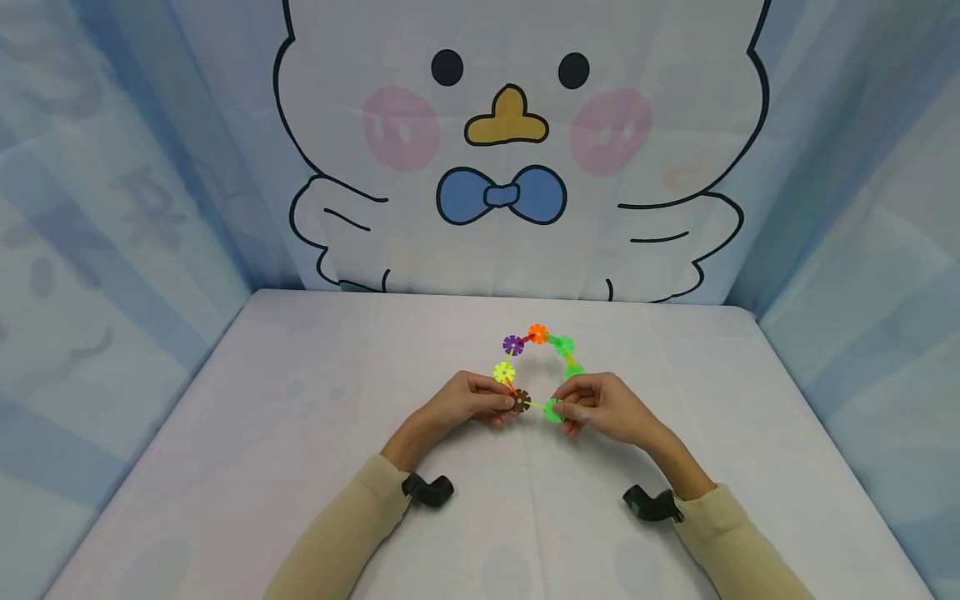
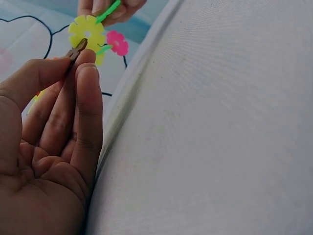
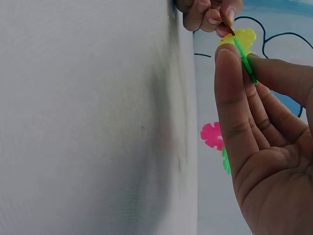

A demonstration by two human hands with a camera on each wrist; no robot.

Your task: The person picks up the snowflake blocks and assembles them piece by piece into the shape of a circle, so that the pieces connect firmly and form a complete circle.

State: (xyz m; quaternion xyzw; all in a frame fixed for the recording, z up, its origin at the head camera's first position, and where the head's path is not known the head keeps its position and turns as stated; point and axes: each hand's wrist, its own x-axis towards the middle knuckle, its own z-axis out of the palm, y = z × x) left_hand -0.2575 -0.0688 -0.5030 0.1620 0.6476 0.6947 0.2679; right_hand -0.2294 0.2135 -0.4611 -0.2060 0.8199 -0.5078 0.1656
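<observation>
A ring of notched plastic snowflake discs is held upright over the white table between both hands. My left hand (image 1: pixel 480 399) pinches a brown disc (image 1: pixel 521 402) between thumb and fingertips. Opposite it, my right hand (image 1: pixel 600 407) pinches a green disc (image 1: pixel 552 410). Between these two, a yellow disc (image 2: pixel 87 32) joins them, seen edge-on from the head. Further round the ring are another yellow disc (image 1: pixel 504 372), a purple disc (image 1: pixel 513 345), an orange disc (image 1: pixel 538 333) and a green disc (image 1: pixel 565 345). In the right wrist view a pink disc (image 3: pixel 212 135) shows, partly behind the right hand.
The table (image 1: pixel 360 350) has a pale cloth cover. Behind it hangs a curtain (image 1: pixel 502 258) with a cartoon bird, and pale blue curtains (image 1: pixel 112 250) stand at both sides. Small black devices (image 1: pixel 429 490) sit at both wrists, beside the beige sleeves.
</observation>
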